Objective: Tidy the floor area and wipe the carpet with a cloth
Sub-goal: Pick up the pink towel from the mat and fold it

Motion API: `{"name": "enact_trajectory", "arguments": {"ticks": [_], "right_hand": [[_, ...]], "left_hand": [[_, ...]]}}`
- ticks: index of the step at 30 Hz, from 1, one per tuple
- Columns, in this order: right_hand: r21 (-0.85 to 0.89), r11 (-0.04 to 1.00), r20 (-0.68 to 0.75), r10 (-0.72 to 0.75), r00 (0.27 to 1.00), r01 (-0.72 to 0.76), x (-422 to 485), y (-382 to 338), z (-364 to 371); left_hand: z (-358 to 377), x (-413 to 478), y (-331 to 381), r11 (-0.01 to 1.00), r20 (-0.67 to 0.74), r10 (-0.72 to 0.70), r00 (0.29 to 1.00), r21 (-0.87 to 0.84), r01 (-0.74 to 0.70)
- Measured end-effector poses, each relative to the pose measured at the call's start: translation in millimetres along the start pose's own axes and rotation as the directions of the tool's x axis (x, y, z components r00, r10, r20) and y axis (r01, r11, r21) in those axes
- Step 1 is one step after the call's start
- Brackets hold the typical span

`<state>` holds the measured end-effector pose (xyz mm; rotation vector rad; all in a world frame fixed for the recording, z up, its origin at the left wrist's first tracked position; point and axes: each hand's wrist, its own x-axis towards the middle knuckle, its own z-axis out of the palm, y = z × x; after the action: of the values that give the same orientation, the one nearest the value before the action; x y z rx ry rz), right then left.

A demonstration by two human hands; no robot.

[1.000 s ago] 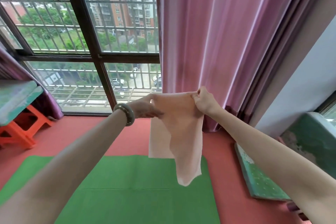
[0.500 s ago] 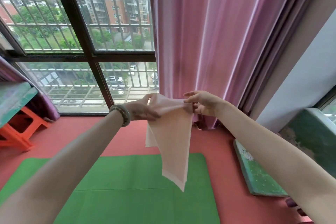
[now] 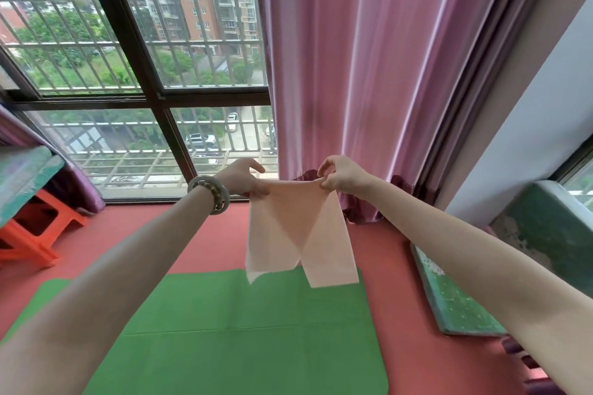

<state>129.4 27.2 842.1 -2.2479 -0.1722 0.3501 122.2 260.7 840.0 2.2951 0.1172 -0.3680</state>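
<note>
A pale peach cloth (image 3: 298,234) hangs in the air in front of me, stretched between both hands. My left hand (image 3: 242,181), with a bead bracelet on its wrist, pinches the cloth's top left corner. My right hand (image 3: 340,175) pinches the top right corner. The cloth is folded over its top edge, and two flaps hang down with a notch between them. Below it lies a green carpet (image 3: 244,330) on the red floor (image 3: 208,234).
A tall window with bars (image 3: 138,74) faces me, and a pink curtain (image 3: 369,58) hangs to its right. An orange stool (image 3: 29,234) stands at the left under a green cushion. A green mat (image 3: 449,298) leans by the right wall.
My hands have moved apart and pulled the cloth's top edge taut. The cloth hung in one long point before; two shorter flaps hang now.
</note>
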Motion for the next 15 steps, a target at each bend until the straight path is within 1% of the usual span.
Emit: {"name": "enact_trajectory", "arguments": {"ticks": [2, 4, 8, 10, 15], "right_hand": [[0.076, 0.995, 0.038, 0.065, 0.997, -0.067, -0.6, 2.5, -0.3], [0.197, 0.97, 0.096, 0.125, 0.987, -0.142, -2.9, 2.3, -0.9], [0.385, 0.895, 0.177, 0.167, 0.97, -0.224, -7.2, -0.5, -3.5], [0.425, 0.871, 0.218, 0.165, 0.962, -0.246, -9.4, -1.4, -3.8], [0.427, 0.858, 0.265, 0.184, 0.947, -0.286, -14.7, -2.1, -4.2]], "left_hand": [[1.1, -2.3, 0.2, 0.997, -0.002, -0.01, 1.0, -0.071, 0.01], [2.1, -6.2, 0.9, 0.994, -0.013, -0.002, 1.0, -0.114, 0.0], [7.1, -14.1, -0.4, 0.991, -0.048, 0.037, 0.998, -0.128, -0.043], [8.9, -18.2, -0.9, 0.99, -0.069, 0.053, 0.996, -0.13, -0.061], [14.1, -23.2, -4.1, 0.99, -0.081, 0.049, 0.995, -0.128, -0.06]]}}
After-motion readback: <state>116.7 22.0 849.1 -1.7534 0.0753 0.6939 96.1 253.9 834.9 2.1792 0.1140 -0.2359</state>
